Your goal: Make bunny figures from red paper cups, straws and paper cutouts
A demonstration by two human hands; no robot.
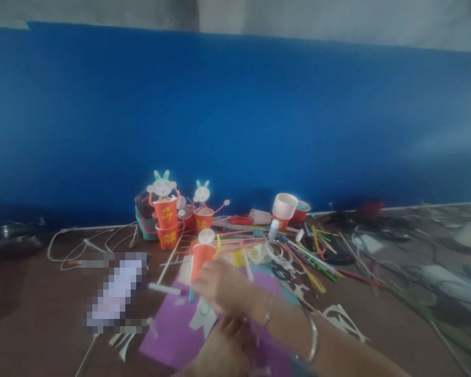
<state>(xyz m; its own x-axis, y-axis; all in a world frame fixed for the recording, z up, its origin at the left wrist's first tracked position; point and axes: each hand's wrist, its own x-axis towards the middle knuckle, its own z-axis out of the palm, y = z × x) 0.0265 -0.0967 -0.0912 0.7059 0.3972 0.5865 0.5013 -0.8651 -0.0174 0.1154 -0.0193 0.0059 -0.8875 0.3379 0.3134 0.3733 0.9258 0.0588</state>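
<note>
A red paper cup (202,257) with a pale round paper piece (206,236) at its top stands at the middle of the table. My right hand (223,285) reaches across from the right, its fingers at the lower side of this cup; blur hides whether they grip it. Nearer to me, my left hand (225,348) is low over the purple paper (172,330), its fingers smeared and partly hidden below my right wrist. A white paper piece with a green ring drawn on it (204,315) lies on the purple sheet beside both hands.
Two cup figures with paper rabbit heads (162,187) (201,194) stand behind to the left. Stacked cups (285,207), a glue bottle (273,229) and colored pipe cleaners (314,267) are behind to the right. A marker (165,288), paper scraps (343,320) and cables lie around.
</note>
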